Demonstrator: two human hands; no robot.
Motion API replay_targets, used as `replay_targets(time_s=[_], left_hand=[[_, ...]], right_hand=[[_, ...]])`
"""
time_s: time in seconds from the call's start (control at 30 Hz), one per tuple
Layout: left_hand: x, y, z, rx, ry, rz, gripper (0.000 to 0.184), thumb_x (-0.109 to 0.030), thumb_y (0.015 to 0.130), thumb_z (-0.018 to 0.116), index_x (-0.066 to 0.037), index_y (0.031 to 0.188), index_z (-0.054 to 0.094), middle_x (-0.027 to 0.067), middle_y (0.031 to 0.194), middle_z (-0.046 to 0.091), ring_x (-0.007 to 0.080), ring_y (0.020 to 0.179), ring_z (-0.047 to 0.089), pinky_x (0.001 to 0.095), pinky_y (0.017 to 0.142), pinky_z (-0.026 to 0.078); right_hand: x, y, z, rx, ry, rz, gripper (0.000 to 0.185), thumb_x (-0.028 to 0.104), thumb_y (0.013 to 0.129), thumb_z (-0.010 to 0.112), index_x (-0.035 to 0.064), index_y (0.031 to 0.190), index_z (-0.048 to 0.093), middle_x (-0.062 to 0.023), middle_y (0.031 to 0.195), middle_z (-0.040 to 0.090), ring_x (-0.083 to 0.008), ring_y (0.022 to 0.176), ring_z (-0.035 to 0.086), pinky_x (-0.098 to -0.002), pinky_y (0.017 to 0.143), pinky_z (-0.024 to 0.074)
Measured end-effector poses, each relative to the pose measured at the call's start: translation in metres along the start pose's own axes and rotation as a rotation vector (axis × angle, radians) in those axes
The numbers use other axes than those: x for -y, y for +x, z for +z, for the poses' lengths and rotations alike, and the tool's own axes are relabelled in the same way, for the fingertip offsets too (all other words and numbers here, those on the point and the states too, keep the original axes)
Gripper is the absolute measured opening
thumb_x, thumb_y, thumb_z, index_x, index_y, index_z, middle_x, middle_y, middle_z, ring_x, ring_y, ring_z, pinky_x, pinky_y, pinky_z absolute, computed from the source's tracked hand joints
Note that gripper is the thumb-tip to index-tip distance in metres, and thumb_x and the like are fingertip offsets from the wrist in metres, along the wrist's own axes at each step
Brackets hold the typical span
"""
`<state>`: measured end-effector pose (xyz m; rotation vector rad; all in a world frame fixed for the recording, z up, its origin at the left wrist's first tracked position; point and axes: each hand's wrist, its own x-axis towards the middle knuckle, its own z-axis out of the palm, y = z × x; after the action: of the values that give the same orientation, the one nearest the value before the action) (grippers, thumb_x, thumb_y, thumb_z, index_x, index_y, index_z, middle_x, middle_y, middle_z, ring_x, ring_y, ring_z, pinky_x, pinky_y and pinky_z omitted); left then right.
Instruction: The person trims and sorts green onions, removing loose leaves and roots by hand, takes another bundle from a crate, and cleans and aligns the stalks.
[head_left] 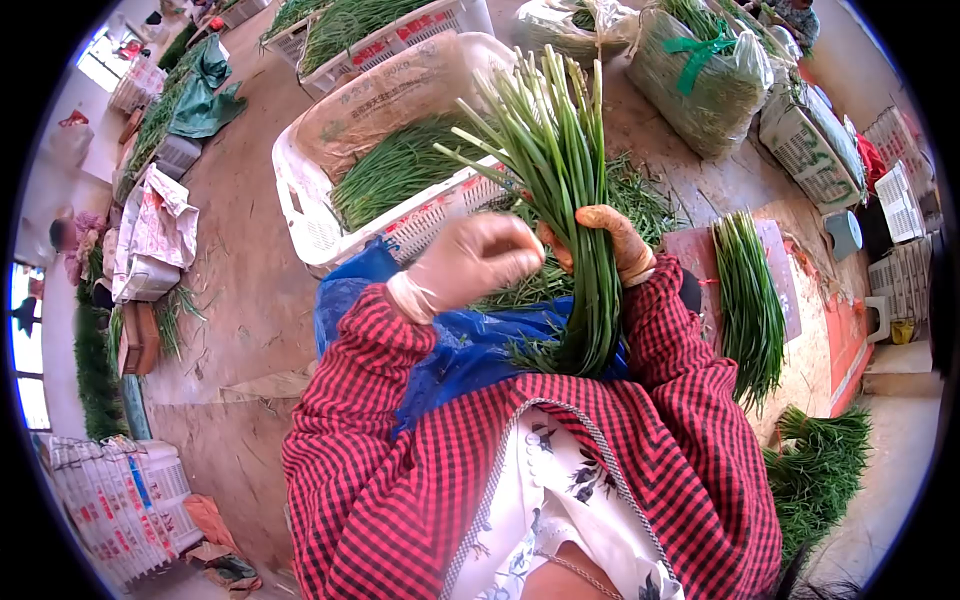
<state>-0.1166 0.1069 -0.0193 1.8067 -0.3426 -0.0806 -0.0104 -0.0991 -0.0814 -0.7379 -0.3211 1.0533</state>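
Observation:
A thick bunch of long green stalks (pixel 580 190) stands upright in front of me, its pale cut ends at the top. My right hand (pixel 622 240), in a stained glove, is wrapped round the middle of the bunch. Just left of the stalks is my left hand (pixel 472 262), in a thin whitish glove, blurred, with its fingers bent; whether anything is between them does not show. Blue plastic (pixel 470 345) lies over my lap under the bunch. Behind it, a white basket (pixel 300 225) holds more green stalks. Loose greens (pixel 640 200) lie behind my right hand.
Another bunch (pixel 745 300) rests on a board (pixel 690 250) at the right, with a green pile (pixel 820 480) below it. Filled plastic bags (pixel 690 95) and crates stand at the back. Stacked white crates (pixel 120 510) stand at the lower left. People are partly visible at the far edges.

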Motion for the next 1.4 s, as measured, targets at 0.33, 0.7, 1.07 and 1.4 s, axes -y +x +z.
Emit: replay_targets(time_s=[0.33, 0.7, 1.07, 1.4], left_hand=[[-0.002, 0.033, -0.030, -0.493, -0.308, -0.163, 0.031, -0.026, 0.086, 0.069, -0.004, 0.106, 0.059, 0.0004, 0.078, 0.062, 0.0055, 0.058, 0.054, 0.0179, 0.051, 0.043], [-0.002, 0.036, -0.026, -0.419, -0.284, -0.169, 0.027, -0.022, 0.086, 0.067, -0.005, 0.105, 0.058, -0.0004, 0.080, 0.062, 0.0052, 0.060, 0.054, 0.0192, 0.055, 0.044], [0.018, 0.034, -0.016, -0.528, -0.360, -0.150, 0.036, -0.013, 0.084, 0.066, 0.000, 0.114, 0.050, 0.0058, 0.090, 0.064, 0.0121, 0.069, 0.062, 0.0231, 0.059, 0.051], [0.034, 0.027, -0.033, -0.457, -0.975, -0.096, 0.033, -0.004, 0.085, 0.053, 0.000, 0.117, 0.049, 0.0084, 0.087, 0.063, 0.0159, 0.072, 0.064, 0.0299, 0.064, 0.058]], right_hand=[[-0.006, -0.009, 0.017, 0.110, -0.025, 0.082, 0.063, 0.036, 0.078, 0.061, -0.0054, 0.124, 0.049, -0.0168, 0.090, 0.063, -0.0165, 0.052, 0.057, -0.0231, 0.044, 0.0444], [-0.010, -0.009, 0.015, 0.138, 0.031, 0.056, 0.070, 0.037, 0.080, 0.061, -0.0067, 0.131, 0.041, -0.0177, 0.088, 0.061, -0.0161, 0.050, 0.055, -0.0234, 0.042, 0.0437], [-0.012, -0.012, 0.002, 0.109, 0.029, 0.040, 0.058, 0.037, 0.080, 0.061, -0.0046, 0.119, 0.052, -0.0165, 0.088, 0.061, -0.0156, 0.053, 0.058, -0.0225, 0.045, 0.0471], [-0.015, -0.014, -0.011, 0.013, -0.081, 0.111, 0.046, 0.034, 0.082, 0.062, -0.0037, 0.108, 0.060, -0.0155, 0.086, 0.064, -0.0180, 0.058, 0.060, -0.0261, 0.051, 0.0491]])
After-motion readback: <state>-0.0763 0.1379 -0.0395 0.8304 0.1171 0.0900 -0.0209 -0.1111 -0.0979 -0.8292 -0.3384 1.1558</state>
